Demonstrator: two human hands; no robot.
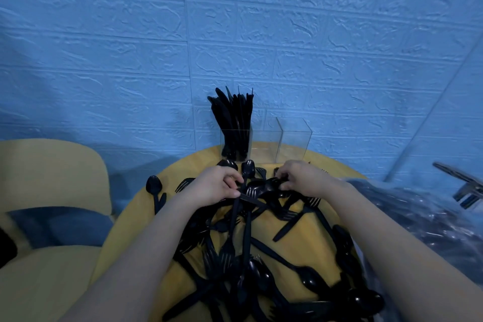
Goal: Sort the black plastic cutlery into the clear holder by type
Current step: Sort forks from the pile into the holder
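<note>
Head view, one moment of sorting. Clear holder (266,142), three compartments, at the far edge of the yellow tabletop (285,227) against a blue wall (235,34): left compartment packed with upright knives (232,117); middle and right compartments look empty. Loose pile of forks and spoons (248,243) covers the tabletop between the forearms, one stray spoon (154,187) lying apart at left. Left hand (211,188), grip closed, thumb and fingers pinching a knife (251,200) near the pile's far end. Right hand (300,178), fingers curled into the pile; what it holds cannot be told. Judged progress: knives mostly done; forks and spoons all remaining.
</note>
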